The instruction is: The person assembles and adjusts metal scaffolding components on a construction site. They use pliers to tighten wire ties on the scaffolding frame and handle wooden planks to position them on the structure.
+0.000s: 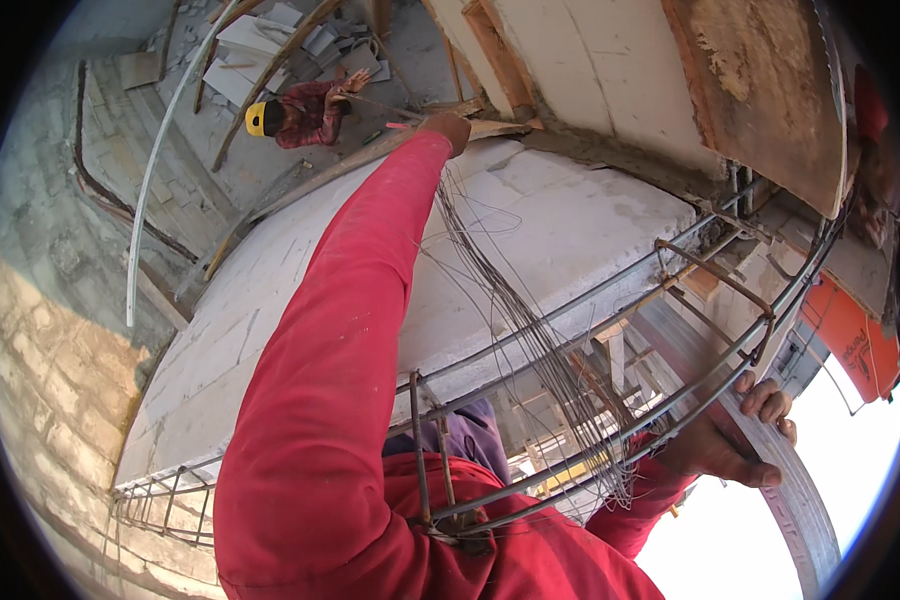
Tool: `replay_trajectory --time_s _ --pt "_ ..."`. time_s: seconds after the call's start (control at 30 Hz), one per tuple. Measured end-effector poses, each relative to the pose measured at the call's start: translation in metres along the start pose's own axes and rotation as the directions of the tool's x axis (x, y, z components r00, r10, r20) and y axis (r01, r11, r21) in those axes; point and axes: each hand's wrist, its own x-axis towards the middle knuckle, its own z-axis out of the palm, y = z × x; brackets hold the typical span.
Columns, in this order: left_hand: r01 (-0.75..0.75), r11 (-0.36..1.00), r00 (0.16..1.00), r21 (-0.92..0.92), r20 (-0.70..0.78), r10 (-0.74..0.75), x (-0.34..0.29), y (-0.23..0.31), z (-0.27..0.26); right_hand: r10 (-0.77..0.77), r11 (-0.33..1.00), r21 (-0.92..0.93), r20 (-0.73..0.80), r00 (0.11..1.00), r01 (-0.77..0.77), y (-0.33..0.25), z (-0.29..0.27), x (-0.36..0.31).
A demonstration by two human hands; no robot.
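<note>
My left arm, in a red sleeve, reaches far forward over the pale block wall point(300, 240). At its end my left hand point(448, 132) looks closed; its fingers are mostly hidden, so what it holds cannot be made out. A small pink piece point(400, 126) shows just left of it. From beside that wrist a bundle of thin tie wires point(515, 310) runs down across the wall and over the rebar cage point(580, 460). At the lower right my right hand point(730, 445) grips a long metal bar point(785, 490), fingers over one edge and thumb along the other.
Below, a co-worker in a yellow cap point(262, 119) raises both hands toward my left hand, near a thin line. Broken white blocks point(270, 45) lie behind them. A pale curved pipe point(150, 185) stands at left. Boards point(760, 90) and an orange panel point(850, 335) are at right.
</note>
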Motion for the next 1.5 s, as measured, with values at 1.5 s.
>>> replay_trajectory --time_s 1.5 --pt "0.361 0.827 0.926 -0.43 0.266 -0.266 0.039 0.02 0.079 0.088 0.996 0.017 0.091 0.992 -0.09 -0.015 -0.011 -0.001"
